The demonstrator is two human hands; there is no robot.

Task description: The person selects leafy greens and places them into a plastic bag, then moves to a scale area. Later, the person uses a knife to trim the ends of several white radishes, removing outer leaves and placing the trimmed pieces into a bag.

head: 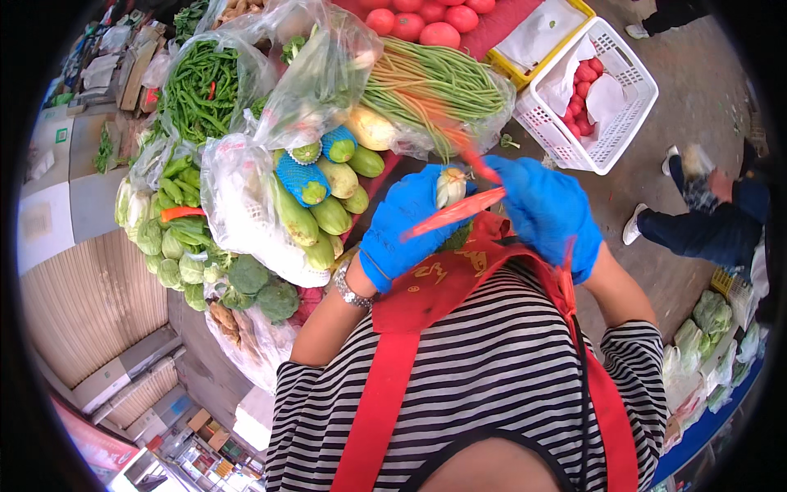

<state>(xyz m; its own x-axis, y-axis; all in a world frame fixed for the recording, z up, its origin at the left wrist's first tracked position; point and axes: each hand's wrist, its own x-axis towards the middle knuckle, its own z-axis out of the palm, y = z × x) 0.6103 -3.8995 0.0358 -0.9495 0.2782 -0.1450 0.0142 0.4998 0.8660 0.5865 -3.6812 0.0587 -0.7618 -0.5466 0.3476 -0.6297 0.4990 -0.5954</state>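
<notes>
My left hand (399, 215), in a blue glove with a metal watch at the wrist, is closed around a vegetable with a pale cut stem (452, 187). Some of its green part shows below the stem, near my red apron (424, 289). Close by on the right, my right hand (541, 203), also gloved in blue, grips a red plastic strip (461, 212). Motion blurs the strip; one length crosses in front of my left hand, and another streaks up over the long beans (442, 86). The fingertips of my right hand are hidden.
Produce crowds the stall: bagged green chillies (203, 86), zucchini (332, 215), broccoli (249, 273) and tomatoes (439, 35). A white plastic crate (621, 138) with red produce stands at upper right, against a yellow crate (522, 71). Other people (701, 227) are on the floor at right.
</notes>
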